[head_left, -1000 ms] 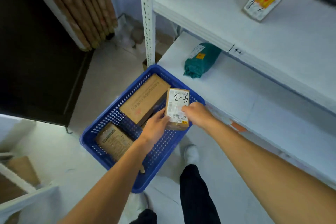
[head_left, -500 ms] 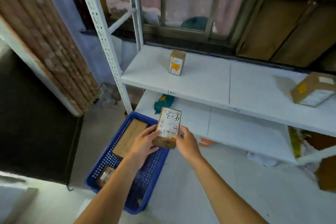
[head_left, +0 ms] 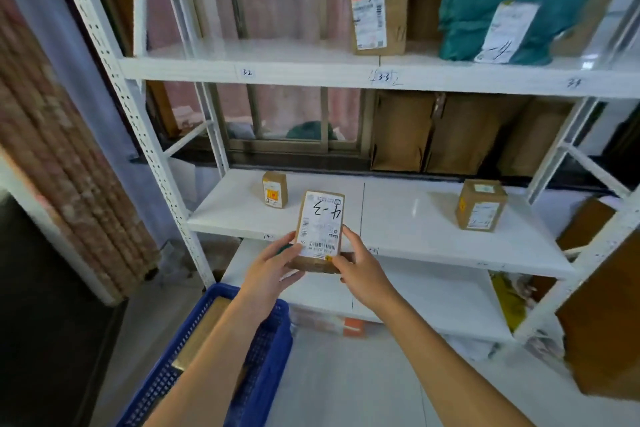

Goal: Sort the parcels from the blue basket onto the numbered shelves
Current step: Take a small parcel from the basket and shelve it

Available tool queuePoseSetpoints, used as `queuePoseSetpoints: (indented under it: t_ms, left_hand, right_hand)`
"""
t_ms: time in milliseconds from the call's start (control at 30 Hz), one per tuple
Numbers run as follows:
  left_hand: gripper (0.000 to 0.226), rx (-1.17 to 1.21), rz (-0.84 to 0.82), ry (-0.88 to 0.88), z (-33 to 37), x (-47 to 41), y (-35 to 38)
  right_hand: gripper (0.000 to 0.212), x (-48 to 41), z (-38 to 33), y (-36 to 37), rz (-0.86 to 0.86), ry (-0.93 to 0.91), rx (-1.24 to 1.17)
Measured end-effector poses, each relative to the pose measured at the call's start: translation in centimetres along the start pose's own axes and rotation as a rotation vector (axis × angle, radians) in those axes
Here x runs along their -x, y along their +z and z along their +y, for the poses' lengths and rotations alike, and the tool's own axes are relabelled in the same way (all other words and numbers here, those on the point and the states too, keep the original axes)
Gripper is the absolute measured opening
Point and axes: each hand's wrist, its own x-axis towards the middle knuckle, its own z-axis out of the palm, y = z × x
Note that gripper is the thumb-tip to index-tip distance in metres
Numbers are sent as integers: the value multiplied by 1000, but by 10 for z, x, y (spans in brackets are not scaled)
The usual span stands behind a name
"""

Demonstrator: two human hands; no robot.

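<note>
A small brown box (head_left: 318,236) with a white label handwritten "4-3" stands upright in the air just in front of the rack's (head_left: 145,135) middle shelf (head_left: 408,236). The left hand (head_left: 273,267) and right hand (head_left: 360,270) grip it low down. On that shelf stand a little box with a yellow sticker (head_left: 275,190) at the left and a cube-shaped box (head_left: 481,204) at the right. The rack's upper shelf (head_left: 311,71), edge-marked 3-2 and 3-3, carries a tall brown box (head_left: 379,9) and a teal bag (head_left: 485,10). The blue basket (head_left: 281,350) sits on the floor at the rack's lower left, holding a flat brown box (head_left: 204,333).
</note>
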Motion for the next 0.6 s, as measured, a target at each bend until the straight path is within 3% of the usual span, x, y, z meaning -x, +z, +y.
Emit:
queuePoseSetpoints:
  t_ms: [167,367,500,600]
  left_hand:
    - [47,-49,-124,58,21,21,29]
    - [46,-203,-105,116,51,42,34]
    - [46,-311,-19,248,78,50,21]
    - [43,-360,-22,307,92,55,14]
  right_hand:
    - [72,23,-10,-28,42,20,-174]
    - [82,46,-24,-27,53,98,-332]
    - [71,50,-29,-39,123,149,-470]
    - [49,57,-40,-41,109,117,-516]
